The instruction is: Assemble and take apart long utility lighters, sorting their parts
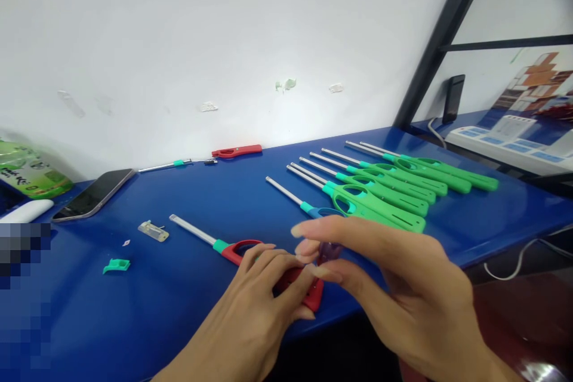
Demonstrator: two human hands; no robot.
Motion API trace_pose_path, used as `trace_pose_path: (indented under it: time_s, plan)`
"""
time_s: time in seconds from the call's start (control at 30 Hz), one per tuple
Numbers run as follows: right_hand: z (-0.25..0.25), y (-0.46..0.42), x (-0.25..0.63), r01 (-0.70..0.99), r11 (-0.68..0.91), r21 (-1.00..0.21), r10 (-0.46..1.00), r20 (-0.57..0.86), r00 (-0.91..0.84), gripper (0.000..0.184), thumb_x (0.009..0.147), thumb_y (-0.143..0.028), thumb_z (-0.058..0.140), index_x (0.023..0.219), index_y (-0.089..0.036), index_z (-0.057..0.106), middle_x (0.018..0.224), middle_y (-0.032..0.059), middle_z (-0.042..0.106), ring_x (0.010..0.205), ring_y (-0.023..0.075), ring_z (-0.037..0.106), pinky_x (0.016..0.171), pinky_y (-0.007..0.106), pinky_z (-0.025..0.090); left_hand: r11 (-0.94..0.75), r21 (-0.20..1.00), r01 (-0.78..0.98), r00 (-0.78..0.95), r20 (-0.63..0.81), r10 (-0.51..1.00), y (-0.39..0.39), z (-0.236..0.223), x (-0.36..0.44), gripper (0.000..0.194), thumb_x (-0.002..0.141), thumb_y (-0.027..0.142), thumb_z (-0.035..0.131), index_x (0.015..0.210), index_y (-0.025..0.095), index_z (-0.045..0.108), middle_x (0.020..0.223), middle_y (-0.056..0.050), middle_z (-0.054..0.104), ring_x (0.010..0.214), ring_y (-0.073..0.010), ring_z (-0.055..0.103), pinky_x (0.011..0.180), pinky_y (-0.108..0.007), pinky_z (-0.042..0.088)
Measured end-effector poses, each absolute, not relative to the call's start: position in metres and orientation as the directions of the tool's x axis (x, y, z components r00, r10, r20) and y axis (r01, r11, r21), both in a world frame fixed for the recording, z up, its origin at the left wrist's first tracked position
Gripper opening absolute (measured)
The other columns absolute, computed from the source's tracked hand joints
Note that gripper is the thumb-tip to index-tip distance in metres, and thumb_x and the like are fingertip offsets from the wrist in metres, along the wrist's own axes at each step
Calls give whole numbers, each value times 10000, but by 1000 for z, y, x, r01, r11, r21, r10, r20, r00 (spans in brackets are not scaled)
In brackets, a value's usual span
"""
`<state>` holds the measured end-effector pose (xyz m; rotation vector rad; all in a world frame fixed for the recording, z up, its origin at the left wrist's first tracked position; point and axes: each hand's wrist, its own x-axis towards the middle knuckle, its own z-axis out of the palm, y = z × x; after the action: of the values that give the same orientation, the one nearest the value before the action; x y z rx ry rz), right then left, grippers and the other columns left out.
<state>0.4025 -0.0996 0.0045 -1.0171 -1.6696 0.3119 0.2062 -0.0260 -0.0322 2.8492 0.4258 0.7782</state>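
Left hand (259, 286) is gripping a red lighter (230, 252) at the near edge of the blue table (179, 304) — its metal tube (192, 228) is pointing far left — while right hand (403, 274) is pinching a purplish piece (329, 252) close to the handle (316, 297). Green lighters (380, 206) are lying farther right.

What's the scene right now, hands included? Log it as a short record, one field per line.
Left hand: holds the handle of a red lighter
Right hand: pinches a small purplish piece, partly hidden
Row beyond right hand: green lighters
Partly behind right hand: blue lighter
Loose parts, left: teal piece, clear piece
By the wall: red handle, metal rod
Far left: phone, lying flat
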Motion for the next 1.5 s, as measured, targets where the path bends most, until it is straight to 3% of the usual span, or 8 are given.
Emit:
trace_pose_path:
  time_s: [0.1, 0.2, 0.37, 0.57, 0.73, 1.0, 1.3, 1.5]
  plan:
    - [0, -99, 404, 454, 596, -662, 737, 676, 20, 423, 1010, -105, 679, 1329, -382, 703, 965, -66, 777, 823, 113, 732, 812, 227, 615, -949, 190, 252, 827, 467, 313, -27, -36, 210, 299, 1148, 241, 401, 1305, 207, 652, 1120, -103, 730, 1008, -258, 688, 848, -430, 603]
    - [-3, -96, 406, 465, 598, -653, 713, 698, 63, 375, 985, -137, 741, 1278, -370, 732, 927, -47, 759, 778, 136, 702, 764, 270, 613, -960, 110, 259, 832, 480, 279, -26, -38, 211, 299, 1149, 238, 401, 1339, 186, 627, 1101, -110, 735, 1002, -261, 690, 895, -475, 601]
    - [-6, -96, 413, 487, 586, -647, 697, 709, 103, 413, 970, -113, 742, 1286, -378, 747, 1001, -27, 779, 819, 153, 728, 779, 289, 621, -956, -62, 287, 823, 527, 212, -30, -42, 215, 266, 1076, 149, 532, 1311, 125, 655, 1087, -128, 750, 1004, -302, 705, 922, -532, 598]
    - [-7, -104, 419, 498, 562, -661, 725, 683, 88, 473, 999, -140, 706, 1378, -424, 700, 1104, -37, 789, 889, 151, 752, 828, 282, 629, -920, -180, 349, 855, 462, 234, -48, -43, 211, 349, 1089, 188, 538, 1420, 102, 605, 1209, -153, 750, 1077, -330, 718, 883, -478, 629]
    - [-4, -105, 414, 397, 579, -712, 757, 650, 62, 554, 1043, -111, 601, 1470, -463, 626, 1304, -72, 778, 1096, 152, 771, 963, 277, 623, -914, -89, 396, 822, 477, 310, -54, -50, 203, 340, 1109, 229, 549, 1431, 132, 602, 1203, -148, 745, 1087, -303, 715, 884, -439, 626]
    - [6, -73, 396, 340, 635, -694, 764, 629, -143, 456, 1055, -95, 556, 1403, -353, 698, 1067, -43, 788, 926, 128, 731, 863, 265, 609, -893, 54, 446, 772, 482, 415, -41, -55, 188, 410, 1097, 147, 483, 1501, 158, 548, 1332, -165, 656, 1167, -318, 635, 924, -483, 620]
    - [-1, -51, 389, 388, 753, -531, 588, 808, -36, 259, 946, -141, 809, 1178, -252, 778, 942, -42, 708, 803, 113, 573, 756, 259, 530, -853, 114, 510, 785, 344, 516, -39, -50, 184, 567, 997, 43, 429, 1527, 198, 552, 1367, -131, 639, 1169, -314, 602, 998, -549, 582]
    - [0, -56, 392, 260, 714, -650, 693, 711, -123, 399, 1119, -134, 489, 1440, -285, 673, 1235, 3, 739, 1081, 119, 702, 952, 269, 574, -859, 119, 498, 787, 356, 505, -39, -49, 184, 511, 1049, 73, 442, 1552, 139, 507, 1333, -148, 627, 1151, -291, 597, 935, -467, 607]
